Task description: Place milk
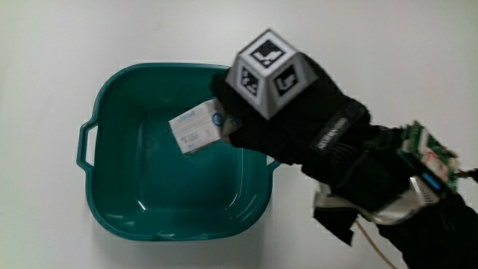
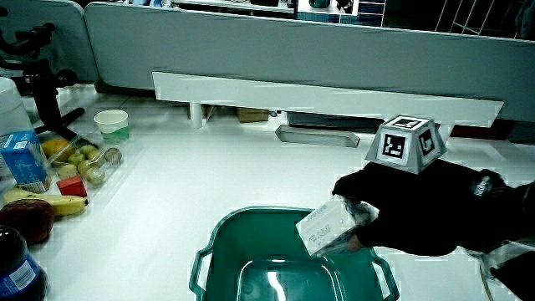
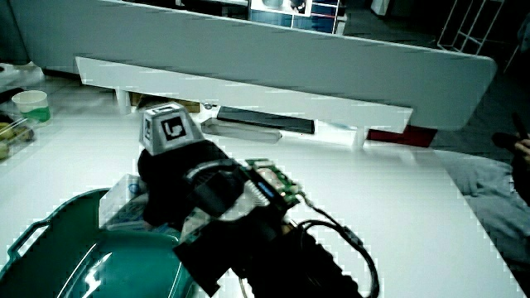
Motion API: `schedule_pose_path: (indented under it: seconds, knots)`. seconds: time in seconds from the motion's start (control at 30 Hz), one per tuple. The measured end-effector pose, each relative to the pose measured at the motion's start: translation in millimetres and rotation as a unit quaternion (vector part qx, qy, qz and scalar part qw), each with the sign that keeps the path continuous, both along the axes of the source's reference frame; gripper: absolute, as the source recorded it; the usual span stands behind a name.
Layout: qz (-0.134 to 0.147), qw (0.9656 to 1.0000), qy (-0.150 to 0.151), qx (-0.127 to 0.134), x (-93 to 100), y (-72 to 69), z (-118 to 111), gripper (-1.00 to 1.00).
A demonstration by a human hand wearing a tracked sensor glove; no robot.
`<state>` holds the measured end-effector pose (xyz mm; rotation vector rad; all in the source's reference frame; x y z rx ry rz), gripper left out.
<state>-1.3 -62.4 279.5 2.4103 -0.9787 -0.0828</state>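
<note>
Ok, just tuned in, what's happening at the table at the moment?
The hand grips a small white milk carton and holds it over the inside of the teal basin. In a side view the carton hangs tilted above the basin's floor, not yet set down. Nothing else lies in the basin.

glossy plastic basin [image 1: 112,217], cloth glove [image 1: 314,127]

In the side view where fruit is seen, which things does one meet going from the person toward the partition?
Basin → blue carton → cup → white ledge → partition. The milk, held over the basin, is left out.
</note>
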Motion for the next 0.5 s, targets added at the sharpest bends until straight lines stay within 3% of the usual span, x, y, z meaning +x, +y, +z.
schedule_pose_path:
  seconds: [0.03,0.07,0.1,0.13,0.2,0.23,0.3,0.4,0.5]
  knots:
    - [-0.011,0.9994,0.014,-0.031,-2.3,-1.5,19,0.0]
    - [0.007,0.9999,0.009,0.006,-4.9,0.3,7,0.0]
    - [0.006,0.9999,0.009,0.005,-7.7,0.7,7,0.0]
    - [-0.009,0.9991,0.026,-0.031,-11.0,-0.1,21,0.0]
    - [-0.011,0.9993,0.028,-0.024,-16.4,2.1,23,0.0]
    - [-0.009,0.9995,0.03,0.001,-18.8,3.6,18,0.0]
    - [0.001,0.9996,0.023,0.018,-22.1,4.0,16,0.0]
    - [-0.01,0.9996,0.026,0.0,-27.5,3.4,27,0.0]
    - [-0.008,0.999,0.043,0.006,-32.0,4.0,35,0.0]
